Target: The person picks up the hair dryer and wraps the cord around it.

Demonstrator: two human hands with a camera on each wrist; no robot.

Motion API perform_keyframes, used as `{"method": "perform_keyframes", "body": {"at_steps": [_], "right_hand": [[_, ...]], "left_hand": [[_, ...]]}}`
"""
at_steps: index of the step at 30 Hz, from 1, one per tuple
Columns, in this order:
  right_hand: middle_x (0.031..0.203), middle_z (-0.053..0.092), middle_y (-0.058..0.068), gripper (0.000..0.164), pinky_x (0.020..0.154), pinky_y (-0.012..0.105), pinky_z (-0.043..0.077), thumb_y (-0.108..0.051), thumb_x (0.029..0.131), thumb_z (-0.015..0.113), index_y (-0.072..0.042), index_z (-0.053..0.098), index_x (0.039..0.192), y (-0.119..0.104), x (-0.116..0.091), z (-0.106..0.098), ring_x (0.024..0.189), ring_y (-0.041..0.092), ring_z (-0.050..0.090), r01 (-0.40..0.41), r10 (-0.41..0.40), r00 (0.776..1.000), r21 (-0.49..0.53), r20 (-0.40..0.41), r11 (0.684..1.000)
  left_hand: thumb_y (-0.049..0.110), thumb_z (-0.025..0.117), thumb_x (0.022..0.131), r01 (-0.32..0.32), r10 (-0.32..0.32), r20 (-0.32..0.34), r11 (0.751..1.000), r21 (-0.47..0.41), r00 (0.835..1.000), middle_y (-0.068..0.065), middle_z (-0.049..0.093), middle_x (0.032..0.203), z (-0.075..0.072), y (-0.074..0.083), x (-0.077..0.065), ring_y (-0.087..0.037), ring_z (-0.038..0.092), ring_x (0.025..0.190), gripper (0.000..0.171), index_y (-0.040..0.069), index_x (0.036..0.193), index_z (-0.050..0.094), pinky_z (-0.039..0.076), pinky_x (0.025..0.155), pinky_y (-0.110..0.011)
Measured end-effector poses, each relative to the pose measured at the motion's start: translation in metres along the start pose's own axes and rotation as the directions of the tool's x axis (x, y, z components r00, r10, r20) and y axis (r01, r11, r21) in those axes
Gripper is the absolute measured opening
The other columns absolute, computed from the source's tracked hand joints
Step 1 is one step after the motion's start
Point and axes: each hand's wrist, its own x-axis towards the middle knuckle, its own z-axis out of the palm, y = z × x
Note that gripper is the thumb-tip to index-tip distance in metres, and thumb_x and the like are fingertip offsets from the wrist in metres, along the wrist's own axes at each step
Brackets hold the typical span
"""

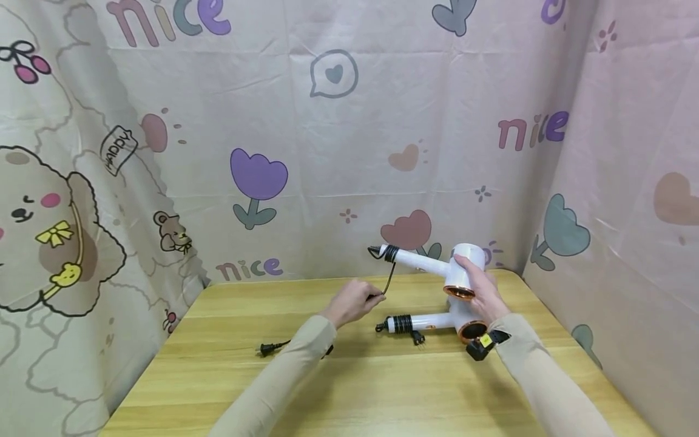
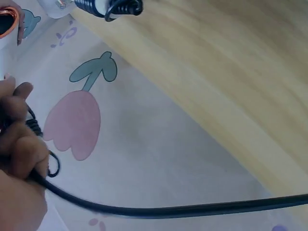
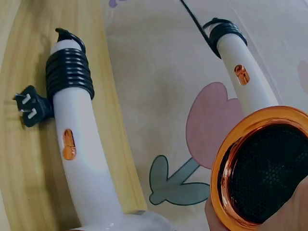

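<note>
My right hand (image 1: 485,291) grips a white hair dryer (image 1: 423,263) by its barrel, holding it above the table with the handle toward the left. Black cord is wound several turns around the handle's end. From there a stretch of cord (image 1: 390,279) runs down to my left hand (image 1: 352,302), which pinches it; in the left wrist view the cord (image 2: 144,212) trails out of the curled fingers. Beneath the raised dryer, a second white hair dryer (image 3: 86,159) lies on the table, its cord (image 3: 70,72) coiled around the handle and its plug (image 3: 32,107) beside the coil.
The wooden table (image 1: 229,309) meets a patterned curtain (image 1: 333,164) at the back and sides. Left of my left forearm, a black plug (image 1: 267,349) lies on the tabletop with a bit of cord running under the sleeve.
</note>
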Motion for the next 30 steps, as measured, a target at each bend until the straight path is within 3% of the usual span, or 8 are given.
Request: {"method": "perform_keyframes", "body": {"at_steps": [4,9,14,19,23,30], "right_hand": [[0.122,0.05,0.004,0.1,0.079,0.029,0.055,-0.052,0.08,0.076,-0.012,0.02,0.152,-0.002,0.0,0.002,0.095,0.015,0.058,0.113,-0.117,0.993,-0.16,-0.018,0.981],[0.132,0.051,0.014,0.102,0.078,0.029,0.054,-0.061,0.077,0.074,-0.008,0.027,0.151,0.002,0.0,0.002,0.099,0.02,0.059,0.219,-0.238,0.971,-0.36,-0.011,0.907],[0.134,0.049,0.02,0.105,0.08,0.036,0.055,-0.063,0.074,0.076,-0.006,0.029,0.149,0.006,-0.004,0.0,0.102,0.026,0.058,0.272,-0.286,0.957,-0.469,0.042,0.84],[0.13,0.051,0.021,0.092,0.075,0.034,0.055,-0.054,0.08,0.076,-0.006,0.032,0.146,0.01,-0.006,-0.004,0.101,0.028,0.058,0.337,-0.337,0.936,-0.54,0.103,0.772],[0.128,0.053,0.022,0.09,0.072,0.033,0.056,-0.053,0.08,0.076,-0.006,0.035,0.145,0.012,-0.005,-0.002,0.098,0.028,0.06,0.382,-0.365,0.919,-0.568,0.15,0.729],[0.122,0.055,0.023,0.087,0.066,0.036,0.058,-0.051,0.079,0.078,-0.006,0.037,0.142,0.016,-0.003,0.002,0.09,0.028,0.063,0.43,-0.383,0.9,-0.567,0.208,0.702]], "left_hand": [[0.024,0.068,0.094,-0.051,0.054,-0.028,0.995,0.086,0.998,-0.002,0.077,0.091,-0.008,0.0,0.003,-0.011,0.072,0.075,0.018,0.012,0.1,0.078,0.056,0.067,-0.021],[0.022,0.069,0.092,-0.076,0.093,-0.085,0.98,0.186,0.992,0.004,0.076,0.087,-0.013,-0.003,0.003,-0.011,0.071,0.075,0.011,0.017,0.094,0.079,0.056,0.067,-0.027],[0.024,0.068,0.093,-0.081,0.099,-0.077,0.974,0.214,0.992,0.005,0.075,0.088,-0.014,-0.003,0.002,-0.01,0.07,0.076,0.012,0.018,0.094,0.078,0.056,0.067,-0.026],[0.025,0.068,0.093,-0.106,0.12,-0.055,0.971,0.215,0.991,0.005,0.074,0.084,-0.017,-0.002,0.002,-0.008,0.067,0.07,0.012,0.018,0.094,0.078,0.053,0.062,-0.025],[0.025,0.07,0.091,-0.063,0.079,-0.072,0.978,0.2,0.994,0.005,0.074,0.082,-0.024,-0.005,0.003,-0.009,0.064,0.066,0.01,0.019,0.091,0.078,0.05,0.059,-0.024],[0.027,0.071,0.091,0.0,0.013,-0.076,0.985,0.173,0.997,0.007,0.073,0.081,-0.036,-0.009,0.003,-0.008,0.064,0.068,0.011,0.019,0.089,0.078,0.052,0.062,-0.026]]}}
